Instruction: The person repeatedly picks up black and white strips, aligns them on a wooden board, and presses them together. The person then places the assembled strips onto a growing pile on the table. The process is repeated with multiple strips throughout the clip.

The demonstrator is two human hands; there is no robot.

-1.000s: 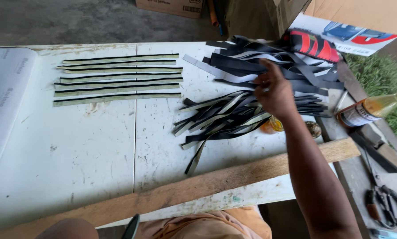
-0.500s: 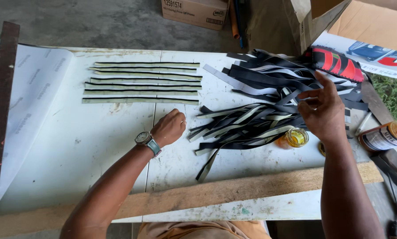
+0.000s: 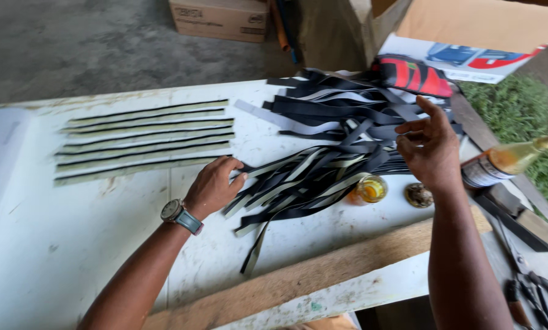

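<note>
The left hand (image 3: 214, 185) pinches one strip end from the loose pile of black strips (image 3: 310, 174); right hand (image 3: 429, 146) hovers open, empty. Better draw it slowly toward the laid-out row of strips (image 3: 145, 140).

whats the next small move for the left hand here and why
Probably pinch one strip out of the loose pile and draw it left toward the laid-out row. The left hand already rests at the pile's near end with fingers curled on the strip ends, the row lies flat and parallel just beside it, and the right hand hovers open over the pile, holding nothing.
</note>
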